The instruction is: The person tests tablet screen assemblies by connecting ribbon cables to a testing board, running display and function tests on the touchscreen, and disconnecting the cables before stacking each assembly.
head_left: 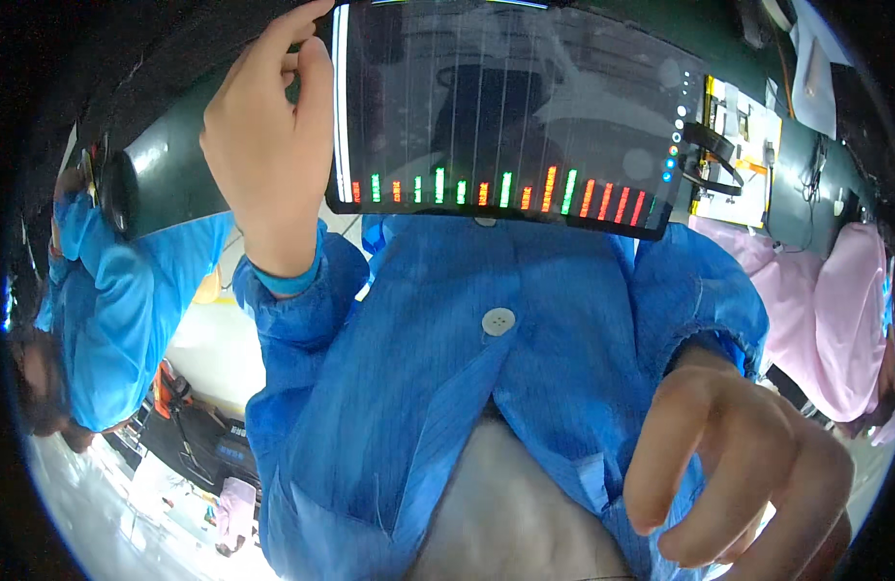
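Observation:
A tablet with a dark screen shows short red and green columns along its near edge. My left hand is at its left edge, thumb along the rim and index finger reaching to the far left corner. Its other fingers are curled and partly hidden, and its grip looks closed on the tablet's edge. My right hand is raised low at the right, close to the camera and apart from the tablet. Its fingers are bent with gaps between them, and nothing shows in it.
The tablet is at a dark green table. Right of it are a black band, a yellow-edged white board and a thin cable. People in blue and pink sit at either side. Black bags lie behind, left.

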{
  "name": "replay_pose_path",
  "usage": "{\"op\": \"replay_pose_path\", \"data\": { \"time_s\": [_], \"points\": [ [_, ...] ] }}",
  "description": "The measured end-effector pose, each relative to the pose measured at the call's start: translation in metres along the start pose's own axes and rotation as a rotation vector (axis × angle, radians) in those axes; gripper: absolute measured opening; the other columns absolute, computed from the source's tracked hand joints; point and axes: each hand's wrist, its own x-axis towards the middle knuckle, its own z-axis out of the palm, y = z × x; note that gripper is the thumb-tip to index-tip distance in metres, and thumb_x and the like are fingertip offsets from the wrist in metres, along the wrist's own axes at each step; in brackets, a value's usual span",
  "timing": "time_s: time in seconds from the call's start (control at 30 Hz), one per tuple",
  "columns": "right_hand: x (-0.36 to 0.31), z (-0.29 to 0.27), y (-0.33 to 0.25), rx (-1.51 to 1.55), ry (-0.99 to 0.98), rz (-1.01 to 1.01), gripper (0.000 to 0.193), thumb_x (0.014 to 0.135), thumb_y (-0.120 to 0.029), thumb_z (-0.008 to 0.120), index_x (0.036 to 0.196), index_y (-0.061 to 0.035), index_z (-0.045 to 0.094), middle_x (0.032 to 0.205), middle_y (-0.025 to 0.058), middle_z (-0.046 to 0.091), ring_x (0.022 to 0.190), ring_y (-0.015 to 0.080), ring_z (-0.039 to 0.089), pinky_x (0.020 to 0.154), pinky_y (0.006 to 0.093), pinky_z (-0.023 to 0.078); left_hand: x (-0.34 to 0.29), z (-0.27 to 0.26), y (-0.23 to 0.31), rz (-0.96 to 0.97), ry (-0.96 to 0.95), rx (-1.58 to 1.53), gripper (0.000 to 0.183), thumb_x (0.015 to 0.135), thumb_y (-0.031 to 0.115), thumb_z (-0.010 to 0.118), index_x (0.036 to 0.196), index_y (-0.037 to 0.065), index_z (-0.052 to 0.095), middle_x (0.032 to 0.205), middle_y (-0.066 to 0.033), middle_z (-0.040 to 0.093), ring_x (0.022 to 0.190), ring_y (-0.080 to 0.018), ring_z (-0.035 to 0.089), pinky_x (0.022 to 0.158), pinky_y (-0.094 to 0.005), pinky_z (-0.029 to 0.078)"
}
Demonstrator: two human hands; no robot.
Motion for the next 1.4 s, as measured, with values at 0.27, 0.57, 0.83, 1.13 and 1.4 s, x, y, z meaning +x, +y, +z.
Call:
{"op": "replay_pose_path", "data": {
  "time_s": [0.27, 0.57, 0.83, 1.13, 1.4],
  "points": [
    [-0.031, -0.053, 0.003, -0.776, 0.100, -0.024, 0.026, 0.061, -0.002, 0.066, 0.086, -0.0007, 0.061, 0.090, 0.0132, 0.058, 0.077, 0.0235, 0.058, 0.060, 0.0320, 0.045, 0.020, 0.011, 0.010, 0.013, -0.001, 0.123, 0.030, 0.091, 0.027, 0.050, 0.116, 0.013, 0.058, 0.087, -0.0055, 0.060, 0.072, -0.0220, 0.061, 0.067, -0.0331, 0.048],
    [-0.079, -0.079, -0.022, -1.474, 0.282, 0.243, 0.035, 0.064, 0.007, 0.058, 0.098, 0.0023, 0.055, 0.097, 0.0177, 0.058, 0.075, 0.0220, 0.056, 0.068, 0.0301, 0.046, 0.019, 0.008, 0.018, -0.161, -0.140, 0.140, 0.020, 0.092, 0.025, 0.049, 0.103, 0.013, 0.061, 0.084, -0.0062, 0.060, 0.074, -0.0229, 0.062, 0.065, -0.0338, 0.049],
    [-0.088, -0.085, -0.015, -1.465, 0.543, 0.199, 0.028, 0.072, 0.013, 0.047, 0.097, 0.0047, 0.055, 0.094, 0.0139, 0.056, 0.070, 0.0148, 0.050, 0.065, 0.0249, 0.042, 0.022, 0.010, 0.015, -0.096, -0.064, 0.023, 0.017, 0.090, 0.019, 0.053, 0.101, 0.015, 0.065, 0.103, -0.0091, 0.065, 0.091, -0.0273, 0.065, 0.078, -0.0339, 0.051],
    [-0.113, -0.143, -0.071, -1.785, 0.876, 0.384, 0.021, 0.085, -0.003, 0.055, 0.106, -0.0004, 0.055, 0.096, 0.0118, 0.058, 0.081, 0.0184, 0.058, 0.069, 0.0274, 0.047, 0.020, -0.007, 0.108, 0.300, -0.377, -0.046, 0.037, 0.084, 0.018, 0.059, 0.118, 0.005, 0.055, 0.118, -0.0133, 0.057, 0.112, -0.0279, 0.053, 0.097, -0.0371, 0.040],
    [-0.102, -0.184, -0.078, -2.234, 0.507, 0.279, 0.017, 0.077, -0.011, 0.068, 0.089, -0.0016, 0.060, 0.093, 0.0139, 0.059, 0.080, 0.0282, 0.060, 0.069, 0.0354, 0.047, 0.018, 0.076, 0.164, 0.476, -0.210, -0.077, 0.047, 0.085, 0.016, 0.055, 0.129, 0.002, 0.044, 0.124, -0.0190, 0.051, 0.118, -0.0332, 0.046, 0.105, -0.0431, 0.031]
  ]
}}
